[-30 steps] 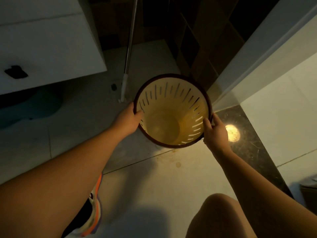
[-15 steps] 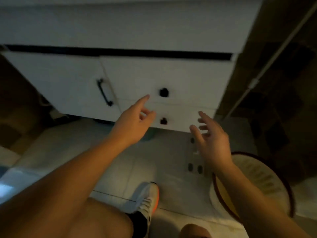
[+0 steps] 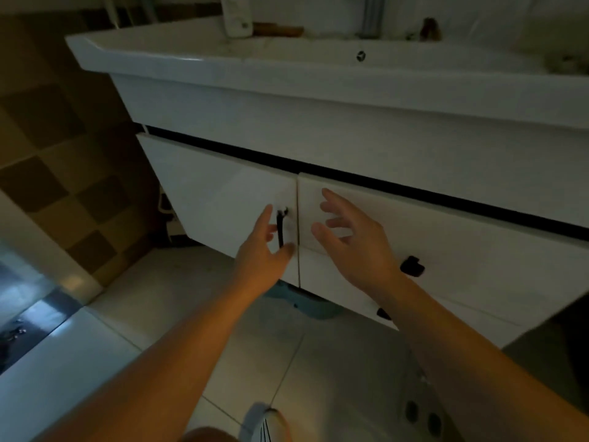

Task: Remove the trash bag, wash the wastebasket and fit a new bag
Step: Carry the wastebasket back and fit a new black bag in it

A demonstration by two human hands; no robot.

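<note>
In front of the white vanity cabinet (image 3: 366, 145), both of the person's bare arms reach forward and down toward its lower doors. The left hand (image 3: 264, 250) is at the black vertical handle (image 3: 280, 228) of the left door (image 3: 220, 199): its fingers are spread and only loosely bent, with the forefinger on the left of the bar and the thumb below and to the right of it, so the handle sits in the gap between them; whether skin touches the bar cannot be told through the blur, and no grip has closed on it. The right hand (image 3: 357, 247) hangs just in front of the right-hand drawer front (image 3: 446, 237), palm turned left, its fingers relaxed and apart, holding nothing. A small black knob (image 3: 412, 266) sits on that drawer front just right of the right wrist, and a 2nd dark knob (image 3: 383, 314) shows lower down beside the forearm. Above the cabinet runs the white sink basin (image 3: 223, 55). Under the cabinet, a blue-green object (image 3: 306, 301) lies on the pale tiled floor (image 3: 191, 301). A white shoe (image 3: 267, 425) shows at the bottom edge. The wastebasket is out of view, and neither hand carries a bag.
</note>
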